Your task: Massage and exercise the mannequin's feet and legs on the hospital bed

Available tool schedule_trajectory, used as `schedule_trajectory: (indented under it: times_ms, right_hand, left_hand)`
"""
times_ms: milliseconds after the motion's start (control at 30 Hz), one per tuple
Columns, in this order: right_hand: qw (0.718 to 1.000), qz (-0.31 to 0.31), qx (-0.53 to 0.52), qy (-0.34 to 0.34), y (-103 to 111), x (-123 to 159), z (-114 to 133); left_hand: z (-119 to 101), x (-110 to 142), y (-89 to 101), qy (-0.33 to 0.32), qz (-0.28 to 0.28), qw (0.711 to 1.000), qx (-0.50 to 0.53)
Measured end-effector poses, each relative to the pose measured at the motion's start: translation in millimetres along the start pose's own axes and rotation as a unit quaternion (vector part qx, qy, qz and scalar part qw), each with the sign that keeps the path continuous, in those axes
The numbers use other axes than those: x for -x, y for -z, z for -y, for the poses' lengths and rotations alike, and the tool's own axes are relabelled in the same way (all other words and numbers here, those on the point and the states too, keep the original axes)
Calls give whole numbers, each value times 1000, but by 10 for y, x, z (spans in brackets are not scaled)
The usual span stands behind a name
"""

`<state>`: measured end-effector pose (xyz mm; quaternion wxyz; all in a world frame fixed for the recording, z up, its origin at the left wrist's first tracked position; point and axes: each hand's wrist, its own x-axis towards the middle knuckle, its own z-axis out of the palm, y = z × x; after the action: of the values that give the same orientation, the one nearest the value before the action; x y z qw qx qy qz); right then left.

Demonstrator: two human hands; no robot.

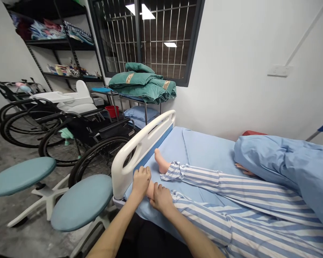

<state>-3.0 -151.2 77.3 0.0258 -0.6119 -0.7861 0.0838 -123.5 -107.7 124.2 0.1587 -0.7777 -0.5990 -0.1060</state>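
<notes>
Fingers (143, 172) of both hands are curled closely around one bare foot (150, 190), which sits between the left hand (141, 182) and the right hand (161, 198). The foot belongs to a figure lying on a bed, and it lies just beside the white bed rail (129, 157) at the bed's end. The other foot (160, 162) rests well apart from the hands, toes up, on the blue sheet (204, 150). Striped pajama trousers (204, 182) cover both legs, and a blue blanket (285, 172) covers the upper body. Two round stools (82, 202) stand on the floor beside the bed, with wheelchairs (70, 143) behind them. Folded green blankets (142, 84) sit on a rack (138, 102) under the window (148, 36).
</notes>
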Motion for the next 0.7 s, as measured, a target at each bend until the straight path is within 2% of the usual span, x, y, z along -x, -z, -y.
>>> schedule_trajectory:
  times_ms: [133,233,367,533,700]
  right_hand:
    - [1000,0,-5,8,30,24,-8]
    - [1000,-3,-6,14,44,41,-9]
    - [1000,-8,-2,14,35,46,0]
    - [1000,-11,6,9,21,41,16]
    - [1000,-14,14,8,7,44,13]
  left_hand:
    - [55,71,-64,-51,-16,998,27]
    - [84,149,-123,-43,-53,996,50]
    - [55,258,-171,23,-90,994,50]
    - [-20,300,-133,104,-77,991,41]
    - [-50,309,-98,185,-58,977,87]
